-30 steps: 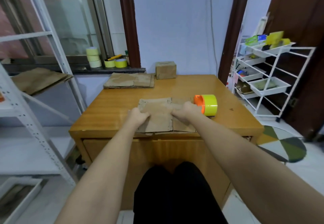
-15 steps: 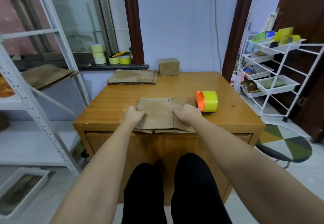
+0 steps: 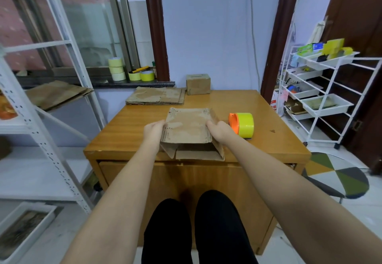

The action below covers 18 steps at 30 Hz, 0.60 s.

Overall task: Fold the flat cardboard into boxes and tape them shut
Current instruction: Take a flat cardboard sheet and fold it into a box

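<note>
A worn brown cardboard blank [image 3: 189, 128] is raised off the wooden table [image 3: 128, 131] near its front edge and opened into a sleeve, its lower flaps hanging toward me. My left hand [image 3: 154, 130] grips its left side and my right hand [image 3: 219, 130] grips its right side. A yellow tape roll on an orange dispenser [image 3: 242, 124] stands just right of my right hand. A stack of flat cardboard [image 3: 156, 98] lies at the table's back, with a taped box [image 3: 198, 83] beside it.
Rolls of tape [image 3: 116, 69] sit on the window sill. A white metal shelf [image 3: 41, 106] with cardboard sheets stands at the left, a white wire rack [image 3: 322, 98] at the right, and a round patterned stool [image 3: 339, 176] near the table's right corner.
The cardboard lay flat under both hands; now both hands have lifted it and pushed its sides inward, so it has opened into a sleeve with flaps hanging.
</note>
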Motion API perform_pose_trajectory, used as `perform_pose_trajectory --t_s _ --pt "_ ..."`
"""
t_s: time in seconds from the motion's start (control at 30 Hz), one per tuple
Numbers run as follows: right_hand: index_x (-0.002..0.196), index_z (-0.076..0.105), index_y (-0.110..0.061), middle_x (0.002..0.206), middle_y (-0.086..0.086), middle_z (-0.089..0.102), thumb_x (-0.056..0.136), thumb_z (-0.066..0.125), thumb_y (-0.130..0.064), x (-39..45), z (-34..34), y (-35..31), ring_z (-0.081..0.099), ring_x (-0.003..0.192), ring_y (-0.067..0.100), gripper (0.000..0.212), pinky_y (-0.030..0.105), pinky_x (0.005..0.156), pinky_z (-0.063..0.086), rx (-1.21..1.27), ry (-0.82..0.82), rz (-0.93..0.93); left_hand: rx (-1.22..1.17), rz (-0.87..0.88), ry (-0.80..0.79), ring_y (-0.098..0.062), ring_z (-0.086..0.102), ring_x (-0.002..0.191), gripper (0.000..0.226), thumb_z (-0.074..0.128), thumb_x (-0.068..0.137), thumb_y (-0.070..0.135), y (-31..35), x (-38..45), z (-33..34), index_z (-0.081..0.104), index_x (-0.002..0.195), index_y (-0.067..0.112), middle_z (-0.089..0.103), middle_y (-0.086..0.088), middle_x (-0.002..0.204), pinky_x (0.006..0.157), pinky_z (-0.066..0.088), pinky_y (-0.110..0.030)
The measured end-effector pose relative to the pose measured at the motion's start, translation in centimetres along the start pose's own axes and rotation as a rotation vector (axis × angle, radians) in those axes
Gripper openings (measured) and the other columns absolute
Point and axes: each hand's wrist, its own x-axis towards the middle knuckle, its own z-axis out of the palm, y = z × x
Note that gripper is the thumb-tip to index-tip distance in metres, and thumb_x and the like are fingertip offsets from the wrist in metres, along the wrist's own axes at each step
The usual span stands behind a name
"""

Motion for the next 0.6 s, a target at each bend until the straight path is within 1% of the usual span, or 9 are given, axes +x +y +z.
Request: perform_pose_trajectory --t_s 0.03,0.07,0.1,0.2,0.27,0.33,0.43,0.53,0.6 --pt "0.140 0.037 0.005 0.139 0.020 0.047 0.101 0.030 -0.044 0.1 -0.3 0.0 0.046 0.125 0.035 0.064 0.037 0.101 0.039 0.038 -0.005 0.003 -0.039 -0.034 -0.009 -0.021 0.062 0.076 0.015 0.062 0.090 0.017 0.2 -0.2 0.1 0.064 0.102 0.008 0.065 -0.006 0.085 0.079 0.053 -0.040" --pt "0.142 0.035 0.005 0.141 0.020 0.045 0.101 0.031 -0.044 0.3 -0.5 0.0 0.045 0.127 0.035 0.064 0.039 0.104 0.039 0.076 -0.015 0.009 -0.067 -0.063 -0.023 -0.022 0.063 0.077 0.011 0.063 0.089 0.017 0.3 -0.4 0.2 0.063 0.097 0.008 0.065 -0.007 0.084 0.083 0.053 -0.042" --pt "0.143 0.033 0.005 0.143 0.020 0.044 0.100 0.032 -0.044 0.3 -0.7 0.1 0.043 0.128 0.036 0.065 0.041 0.106 0.037 0.111 -0.025 0.015 -0.087 -0.087 -0.047 -0.023 0.064 0.081 0.011 0.064 0.089 0.018 0.4 -0.6 0.2 0.062 0.096 0.009 0.066 -0.007 0.087 0.086 0.053 -0.043" --pt "0.144 0.034 0.003 0.141 0.018 0.046 0.100 0.030 -0.046 0.4 -1.0 0.4 0.045 0.127 0.035 0.066 0.042 0.106 0.038 0.178 -0.018 0.033 -0.113 -0.139 -0.151 -0.023 0.064 0.095 0.022 0.063 0.089 0.023 0.7 -1.0 0.4 0.063 0.110 0.017 0.067 -0.007 0.101 0.091 0.051 -0.041" --pt "0.144 0.035 0.002 0.138 0.017 0.049 0.101 0.028 -0.046 0.2 -1.1 0.5 0.047 0.125 0.034 0.065 0.040 0.103 0.040 0.192 -0.013 0.046 -0.112 -0.168 -0.218 -0.023 0.062 0.097 0.021 0.059 0.091 0.028 0.6 -1.3 0.6 0.061 0.110 0.020 0.066 -0.007 0.103 0.095 0.048 -0.040" --pt "0.145 0.032 0.000 0.138 0.016 0.049 0.102 0.024 -0.046 0.1 -1.1 0.4 0.047 0.125 0.033 0.064 0.039 0.102 0.039 0.198 -0.026 0.062 -0.098 -0.174 -0.236 -0.023 0.062 0.096 0.023 0.055 0.093 0.033 0.3 -1.7 0.9 0.062 0.105 0.014 0.067 -0.007 0.101 0.098 0.045 -0.039" --pt "0.145 0.029 0.001 0.139 0.017 0.047 0.104 0.018 -0.044 0.0 -1.3 0.4 0.045 0.127 0.034 0.062 0.042 0.107 0.037 0.207 -0.038 0.089 -0.047 -0.150 -0.236 -0.025 0.060 0.107 0.026 0.053 0.093 0.039 0.0 -1.9 1.6 0.063 0.099 0.015 0.068 -0.007 0.103 0.106 0.039 -0.043" --pt "0.144 0.031 0.005 0.145 0.019 0.041 0.104 0.013 -0.042 0.0 -1.6 0.3 0.037 0.135 0.034 0.064 0.045 0.114 0.028 0.192 -0.021 0.133 0.029 -0.138 -0.242 -0.028 0.056 0.114 0.030 0.052 0.091 0.045 -0.3 -2.0 2.2 0.063 0.097 0.018 0.066 -0.008 0.108 0.110 0.033 -0.046" --pt "0.144 0.030 0.006 0.148 0.019 0.037 0.104 0.011 -0.043 0.0 -1.5 0.3 0.032 0.138 0.034 0.066 0.045 0.115 0.025 0.169 -0.020 0.157 0.073 -0.130 -0.251 -0.028 0.055 0.113 0.030 0.048 0.095 0.044 -0.2 -2.4 2.5 0.060 0.092 0.017 0.064 -0.007 0.101 0.109 0.034 -0.044"
